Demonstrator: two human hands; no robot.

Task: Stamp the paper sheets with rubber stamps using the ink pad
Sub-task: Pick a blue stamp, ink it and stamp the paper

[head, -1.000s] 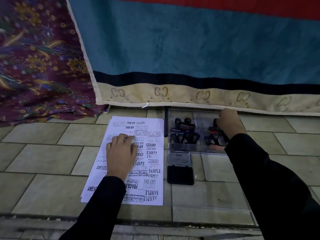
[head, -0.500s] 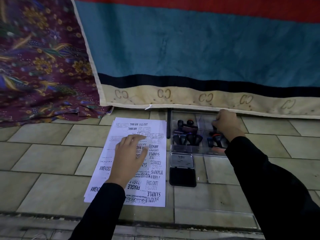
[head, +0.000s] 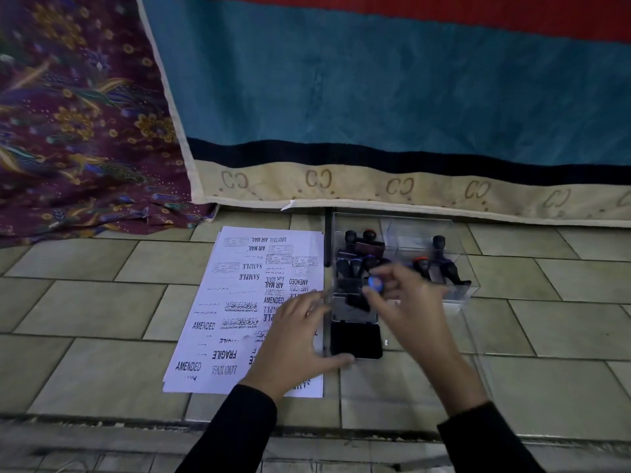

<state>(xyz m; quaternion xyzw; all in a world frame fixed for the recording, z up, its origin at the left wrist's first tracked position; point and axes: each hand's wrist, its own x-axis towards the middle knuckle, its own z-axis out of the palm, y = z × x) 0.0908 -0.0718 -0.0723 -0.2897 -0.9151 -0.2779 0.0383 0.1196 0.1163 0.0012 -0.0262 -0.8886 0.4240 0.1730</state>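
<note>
A stack of white paper sheets [head: 235,302], covered in black stamp marks, lies on the tiled floor. To its right sits the open black ink pad [head: 356,339], its lid hinged back. My right hand [head: 406,302] pinches a black rubber stamp with a blue-capped handle [head: 374,285] just above the pad's lid; the image is blurred there. My left hand [head: 300,343] rests with spread fingers on the right part of the sheets, thumb at the pad's near edge. Behind the pad, a clear plastic box [head: 457,291] holds several more stamps.
A blue, black and cream striped cloth [head: 375,114] hangs down to the floor behind the box. A purple flowered cloth [head: 78,131] lies at the back left. A step edge [head: 102,421] runs along the near side of the tiles.
My right hand has left the box's right compartment and come toward the ink pad holding a blue-capped stamp. My left hand slid right and nearer, to the sheets' right edge.
</note>
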